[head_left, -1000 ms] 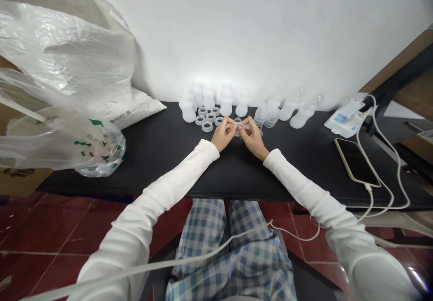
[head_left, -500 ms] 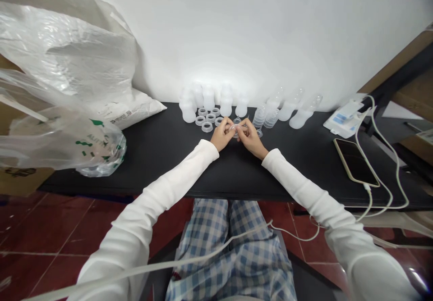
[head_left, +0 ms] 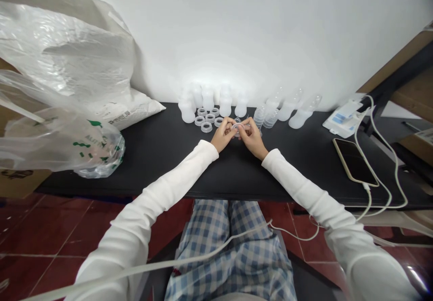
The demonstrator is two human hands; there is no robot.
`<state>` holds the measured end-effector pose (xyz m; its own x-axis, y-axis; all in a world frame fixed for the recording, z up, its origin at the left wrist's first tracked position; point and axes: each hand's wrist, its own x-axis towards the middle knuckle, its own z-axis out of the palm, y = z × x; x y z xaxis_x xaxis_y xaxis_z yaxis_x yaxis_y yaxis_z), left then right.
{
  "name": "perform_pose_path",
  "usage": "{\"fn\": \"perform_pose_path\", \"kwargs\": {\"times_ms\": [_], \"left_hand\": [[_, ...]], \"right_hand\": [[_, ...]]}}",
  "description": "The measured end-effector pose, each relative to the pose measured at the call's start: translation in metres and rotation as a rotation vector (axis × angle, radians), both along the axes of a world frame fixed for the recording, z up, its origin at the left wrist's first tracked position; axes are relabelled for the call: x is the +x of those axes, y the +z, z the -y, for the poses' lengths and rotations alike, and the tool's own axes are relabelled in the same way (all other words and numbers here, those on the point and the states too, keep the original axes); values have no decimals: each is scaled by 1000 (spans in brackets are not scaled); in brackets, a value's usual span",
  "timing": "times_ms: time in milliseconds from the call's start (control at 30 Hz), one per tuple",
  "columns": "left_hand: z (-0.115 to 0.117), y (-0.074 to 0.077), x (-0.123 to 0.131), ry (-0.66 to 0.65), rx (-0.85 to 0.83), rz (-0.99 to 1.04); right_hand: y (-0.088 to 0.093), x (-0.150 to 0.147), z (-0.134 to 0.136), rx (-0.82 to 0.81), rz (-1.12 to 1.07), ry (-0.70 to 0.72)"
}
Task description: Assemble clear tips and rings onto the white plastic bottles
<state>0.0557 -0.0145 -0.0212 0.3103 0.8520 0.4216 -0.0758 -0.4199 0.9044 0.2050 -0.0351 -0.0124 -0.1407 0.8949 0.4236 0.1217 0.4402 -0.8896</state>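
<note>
My left hand [head_left: 223,135] and my right hand [head_left: 253,139] meet above the black table [head_left: 233,175]. Between their fingertips they pinch a clear bottle collar ring [head_left: 237,125], gripped from both sides. A bottle nipple seems to be at the ring, but the fingers cover too much to be sure. Just left of my left hand lie several loose collar rings [head_left: 206,127]. Behind these stand several frosted, open-necked baby bottles [head_left: 187,110]. Stacks of clear bottle caps [head_left: 270,118] are to the right of my right hand, beside several bottles with clear domed caps [head_left: 299,119].
A large white plastic sack [head_left: 84,57] and a clear printed bag [head_left: 98,150] take up the left end. On the right are a white-and-blue package [head_left: 343,120], a phone [head_left: 355,162] and white cables [head_left: 394,157]. A white wall [head_left: 237,35] bounds the back.
The ring has been turned slightly between my fingertips, and its rim shows more plainly. Both hands keep nearly the same place. The view has shifted a little.
</note>
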Motion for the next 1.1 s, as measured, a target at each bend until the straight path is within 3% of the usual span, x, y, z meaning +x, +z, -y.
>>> {"fn": "perform_pose_path", "kwargs": {"times_ms": [200, 500, 700, 800, 933, 1100], "left_hand": [[3, 1, -1, 83, 68, -45], [7, 3, 1, 130, 111, -78], [2, 0, -2, -1, 29, 9], [2, -1, -2, -99, 32, 48], [1, -5, 0, -55, 53, 18], [-9, -10, -1, -74, 25, 93]], "right_hand": [[2, 4, 3, 80, 101, -18], [-2, 1, 2, 98, 71, -81], [1, 5, 1, 114, 83, 23], [3, 6, 2, 154, 88, -23], [5, 7, 5, 188, 133, -91], [3, 6, 3, 111, 0, 10]]}}
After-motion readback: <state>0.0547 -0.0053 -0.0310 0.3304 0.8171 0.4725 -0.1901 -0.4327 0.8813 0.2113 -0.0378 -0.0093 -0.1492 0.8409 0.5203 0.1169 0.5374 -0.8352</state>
